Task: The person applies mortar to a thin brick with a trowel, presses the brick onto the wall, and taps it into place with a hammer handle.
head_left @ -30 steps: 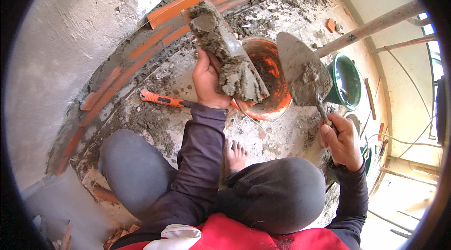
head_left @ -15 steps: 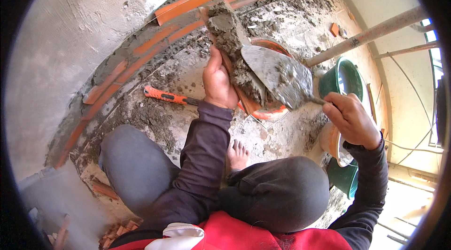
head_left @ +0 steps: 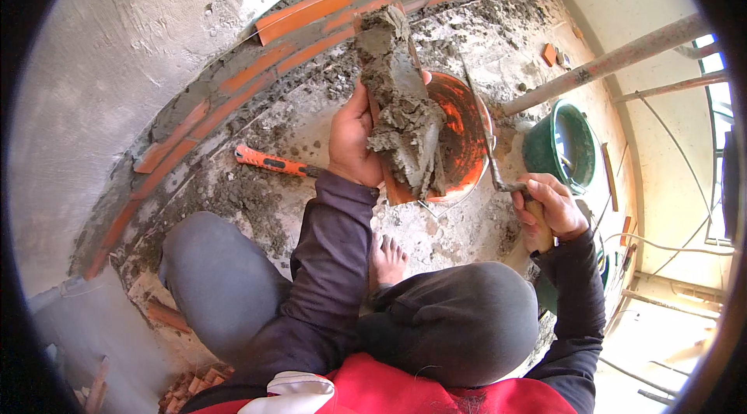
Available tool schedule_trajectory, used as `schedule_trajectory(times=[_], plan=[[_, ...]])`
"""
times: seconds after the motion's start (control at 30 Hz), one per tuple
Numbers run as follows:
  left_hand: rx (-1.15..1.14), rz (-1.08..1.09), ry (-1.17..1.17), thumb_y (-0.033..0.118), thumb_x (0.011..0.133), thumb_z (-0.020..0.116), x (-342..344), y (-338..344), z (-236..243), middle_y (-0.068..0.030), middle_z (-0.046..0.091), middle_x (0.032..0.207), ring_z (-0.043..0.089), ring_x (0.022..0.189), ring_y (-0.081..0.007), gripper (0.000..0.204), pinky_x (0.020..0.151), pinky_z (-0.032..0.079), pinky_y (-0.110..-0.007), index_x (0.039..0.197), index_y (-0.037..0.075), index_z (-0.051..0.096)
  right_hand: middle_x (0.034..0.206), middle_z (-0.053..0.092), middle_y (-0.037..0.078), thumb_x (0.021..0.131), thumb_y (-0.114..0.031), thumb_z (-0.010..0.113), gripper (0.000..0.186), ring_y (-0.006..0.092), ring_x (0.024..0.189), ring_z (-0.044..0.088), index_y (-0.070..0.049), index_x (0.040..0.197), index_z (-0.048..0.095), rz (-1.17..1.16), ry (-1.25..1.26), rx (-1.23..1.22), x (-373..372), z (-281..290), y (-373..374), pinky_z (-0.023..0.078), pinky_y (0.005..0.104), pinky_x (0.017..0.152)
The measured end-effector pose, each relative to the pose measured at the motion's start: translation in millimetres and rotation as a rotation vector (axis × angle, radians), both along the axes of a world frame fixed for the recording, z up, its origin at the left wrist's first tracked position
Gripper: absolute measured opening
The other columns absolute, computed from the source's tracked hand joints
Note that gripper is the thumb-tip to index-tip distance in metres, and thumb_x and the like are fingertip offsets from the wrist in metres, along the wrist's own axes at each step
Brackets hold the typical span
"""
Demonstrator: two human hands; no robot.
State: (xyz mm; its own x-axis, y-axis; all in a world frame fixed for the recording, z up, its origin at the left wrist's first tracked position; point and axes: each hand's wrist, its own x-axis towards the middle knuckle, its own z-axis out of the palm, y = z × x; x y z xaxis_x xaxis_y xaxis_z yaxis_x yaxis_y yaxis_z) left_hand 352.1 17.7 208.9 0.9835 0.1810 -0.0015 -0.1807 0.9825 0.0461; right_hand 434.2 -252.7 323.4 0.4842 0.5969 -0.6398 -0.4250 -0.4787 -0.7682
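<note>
My left hand (head_left: 352,142) is wrapped round a long orange brick (head_left: 400,193), whose upper face is heaped with wet grey mortar (head_left: 398,99). Only the brick's edges and near end show under the mortar. It is held over the left side of an orange bucket (head_left: 471,151) smeared inside with mortar. To the right, my right hand (head_left: 554,208) grips the wooden handle of a trowel (head_left: 493,157). The trowel's blade is turned edge-on above the bucket's right rim, apart from the brick.
A low curved brick wall (head_left: 257,71) runs along the left and far side. An orange-handled tool (head_left: 272,160), its head hidden, lies by my left forearm. A green bucket (head_left: 559,151) and a slanting metal pole (head_left: 615,60) stand right. Mortar crumbs litter the floor.
The trowel has come off the mortar, swung right and turned from flat to edge-on. My right hand has dropped nearer to me. The brick has shifted slightly right, uncovering more mortar and bucket.
</note>
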Motion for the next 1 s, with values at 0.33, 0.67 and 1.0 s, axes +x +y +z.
schedule_trajectory(times=[0.33,0.67,1.0], plan=[[0.426,0.184,0.272,0.035,0.105,0.031,-14,-1,15,-0.0123,0.063,0.119,0.064,0.104,-0.0233,0.045,0.091,0.053,-0.038,0.13,0.003,0.051,0.057,0.044,-0.001,0.098,-0.033,0.049,0.039,0.0078,0.047,0.04,-0.004,0.072,0.05,0.288,0.159,-0.034,2,-12,-15,0.033,0.0238,0.044],[0.118,0.027,0.076,0.035,0.105,0.03,-1,8,-18,-0.0161,0.056,0.132,0.06,0.113,-0.027,0.049,0.096,0.051,-0.04,0.139,0.002,0.043,0.059,0.048,0.004,0.096,-0.022,0.049,0.031,0.0153,0.051,0.046,-0.001,0.074,0.052,0.556,-0.315,-0.312,-11,-2,-31,0.038,0.0319,0.05],[0.171,0.118,0.187,0.04,0.105,0.03,5,4,-5,-0.0103,0.062,0.119,0.064,0.103,-0.025,0.048,0.091,0.053,-0.042,0.131,0.005,0.049,0.061,0.052,0.012,0.083,-0.014,0.061,0.016,0.0278,0.051,0.054,-0.002,0.075,0.056,0.522,-1.325,-0.467,-19,65,-1,0.042,0.0401,0.052]])
